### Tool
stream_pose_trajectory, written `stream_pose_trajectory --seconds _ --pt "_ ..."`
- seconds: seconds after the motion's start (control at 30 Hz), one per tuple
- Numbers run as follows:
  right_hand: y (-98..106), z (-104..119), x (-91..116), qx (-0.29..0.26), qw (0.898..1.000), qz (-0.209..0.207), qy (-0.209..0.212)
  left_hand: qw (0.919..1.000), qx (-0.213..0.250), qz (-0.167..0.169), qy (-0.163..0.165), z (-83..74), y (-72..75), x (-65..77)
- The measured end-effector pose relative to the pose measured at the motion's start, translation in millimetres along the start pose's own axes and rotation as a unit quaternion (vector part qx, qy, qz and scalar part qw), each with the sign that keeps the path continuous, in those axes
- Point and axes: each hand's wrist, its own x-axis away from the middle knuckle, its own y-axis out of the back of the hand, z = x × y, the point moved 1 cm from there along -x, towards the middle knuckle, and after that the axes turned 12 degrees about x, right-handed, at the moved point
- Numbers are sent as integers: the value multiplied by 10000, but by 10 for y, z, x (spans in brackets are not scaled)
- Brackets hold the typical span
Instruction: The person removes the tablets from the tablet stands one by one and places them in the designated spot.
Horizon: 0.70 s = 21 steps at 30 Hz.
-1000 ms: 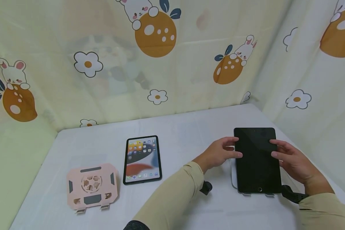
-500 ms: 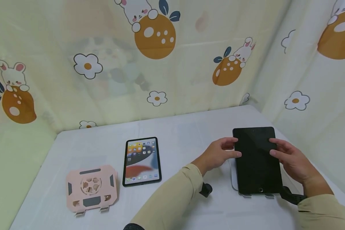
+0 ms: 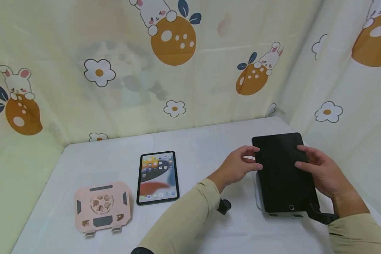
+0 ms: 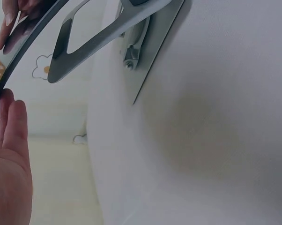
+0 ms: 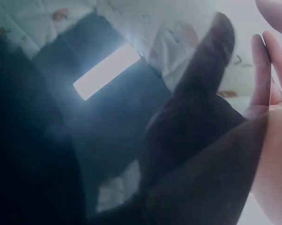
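A tablet (image 3: 282,176) with a dark screen and a round home button is held tilted at the right of the table. My left hand (image 3: 233,165) pinches its left edge between thumb and fingers. On the opposite edge, my right hand (image 3: 327,173) grips it the same way. Behind and below the tablet is a grey stand (image 4: 99,40); the left wrist view shows a gap between its upper frame and the tablet. The stand's base plate (image 4: 155,51) lies on the table. In the right wrist view the glossy screen (image 5: 117,122) fills most of the picture, mirroring a hand and a bright light.
A second tablet (image 3: 157,178), screen lit with app icons, lies left of centre on the white table (image 3: 206,144). Further left is a pink folding stand (image 3: 103,206) with two front hooks. Patterned curtains (image 3: 209,88) enclose the back and sides.
Both hands have raised the dark tablet and tilted it, its top edge shifting up and left. The second tablet and the pink stand have not moved.
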Motion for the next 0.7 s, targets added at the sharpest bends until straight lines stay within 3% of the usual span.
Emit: stream_pose_trajectory --seconds 0.17,0.3,0.43,0.7 --pt "-143 40 -38 -572 9970 222 481 9990 -291 -322 -97 -29 53 1" --pt "-239 47 -57 -557 9962 320 590 9980 -385 -471 -178 -45 132 -1" --pt "-320 73 -92 -285 9980 268 496 9975 -401 -539 -217 -58 231 7" --pt "-512 178 -228 975 9952 -27 -49 9965 -429 -678 -246 -95 497 58"
